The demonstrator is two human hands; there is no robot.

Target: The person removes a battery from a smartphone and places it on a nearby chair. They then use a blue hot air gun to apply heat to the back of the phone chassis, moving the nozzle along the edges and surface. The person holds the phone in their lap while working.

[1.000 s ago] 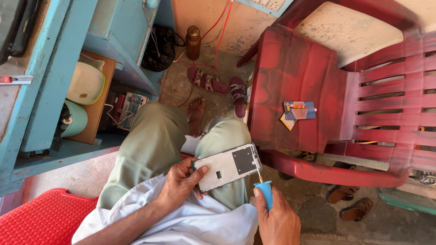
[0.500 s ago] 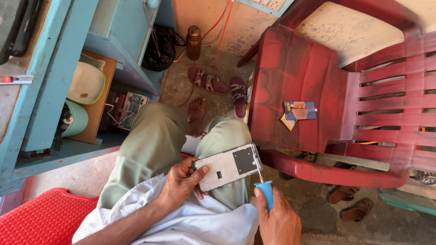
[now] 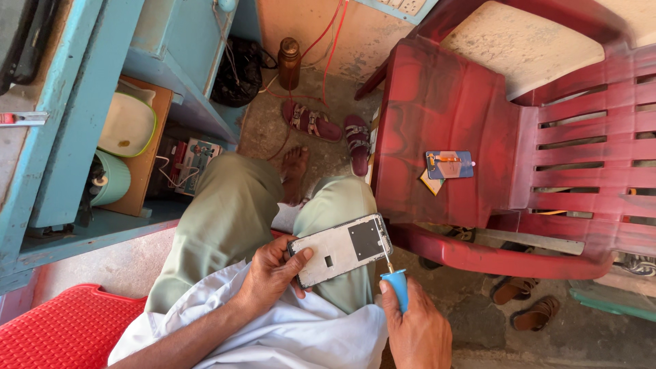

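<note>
Nothing has visibly shifted since the earlier frames: the left hand (image 3: pixel 273 273) still grips the bare phone frame (image 3: pixel 339 249) by its lower end, held over the person's lap, and the right hand (image 3: pixel 418 328) stays clenched around the blue-handled screwdriver (image 3: pixel 396 283), its thin tip touching the frame's right edge. Below is rough concrete floor (image 3: pixel 321 154) with a pair of maroon sandals (image 3: pixel 331 130) and a brown bottle (image 3: pixel 290 63). A red plastic chair (image 3: pixel 444 109) carries a small blue card (image 3: pixel 449 165); blue shelving (image 3: pixel 75 130) stands left.

Red chair (image 3: pixel 478 137) crowds the right; blue shelf (image 3: pixel 75 171) blocks the left
</note>
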